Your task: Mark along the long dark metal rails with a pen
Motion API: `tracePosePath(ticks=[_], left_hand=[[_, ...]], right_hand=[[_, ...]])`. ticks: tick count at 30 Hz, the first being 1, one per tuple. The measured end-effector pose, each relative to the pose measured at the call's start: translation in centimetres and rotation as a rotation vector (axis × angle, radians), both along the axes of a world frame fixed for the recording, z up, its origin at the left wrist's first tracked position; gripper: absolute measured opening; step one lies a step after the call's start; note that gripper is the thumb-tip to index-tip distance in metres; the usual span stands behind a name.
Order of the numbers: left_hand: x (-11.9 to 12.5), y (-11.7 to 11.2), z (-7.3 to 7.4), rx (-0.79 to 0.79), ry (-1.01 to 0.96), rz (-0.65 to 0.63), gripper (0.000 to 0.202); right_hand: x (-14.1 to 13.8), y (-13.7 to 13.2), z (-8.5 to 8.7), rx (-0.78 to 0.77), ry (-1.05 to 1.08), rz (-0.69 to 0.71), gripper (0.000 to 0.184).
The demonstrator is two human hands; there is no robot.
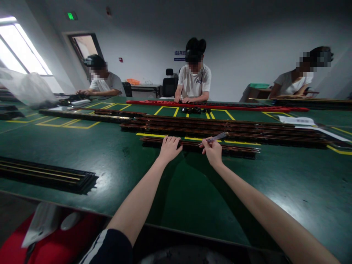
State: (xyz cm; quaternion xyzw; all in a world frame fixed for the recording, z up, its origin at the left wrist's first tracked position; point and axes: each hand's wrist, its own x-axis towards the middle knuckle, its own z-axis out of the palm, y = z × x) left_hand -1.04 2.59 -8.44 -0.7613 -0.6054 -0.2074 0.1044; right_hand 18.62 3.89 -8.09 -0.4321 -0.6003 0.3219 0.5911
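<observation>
A short bundle of dark, copper-tinted rails (236,150) lies crosswise on the green table in front of me. My left hand (170,147) is laid over its left half, fingers curled across the top and thumb at the near side. In my right hand (212,149) is a slim screwdriver (217,137) with a clear handle, pinched between thumb and fingers. Its handle points up to the right, and its thin tip slants down to the left onto the rails. Whether the tip sits on a screw is too small to tell.
Just beyond lies a longer stack of similar rails (247,129). More dark rails (46,174) rest at the left. A long red rail (233,106) runs across the far side, where a co-worker (194,82) sits. White papers (298,120) lie at the right; two other people sit farther off.
</observation>
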Motion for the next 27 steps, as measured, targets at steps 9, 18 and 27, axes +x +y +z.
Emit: tracePosePath(ticks=[9, 18, 27], left_hand=[[-0.06, 0.1, -0.1, 0.03, -0.014, -0.009, 0.037], [-0.2, 0.21, -0.44, 0.034, -0.006, -0.007, 0.039], [-0.14, 0.09, -0.25, 0.012, -0.006, -0.017, 0.042]], right_hand=[[0.03, 0.0, -0.02, 0.008, -0.016, 0.001, 0.047], [0.04, -0.12, 0.07, 0.006, -0.051, 0.005, 0.053], [-0.03, -0.35, 0.27, 0.011, -0.056, 0.007, 0.05]])
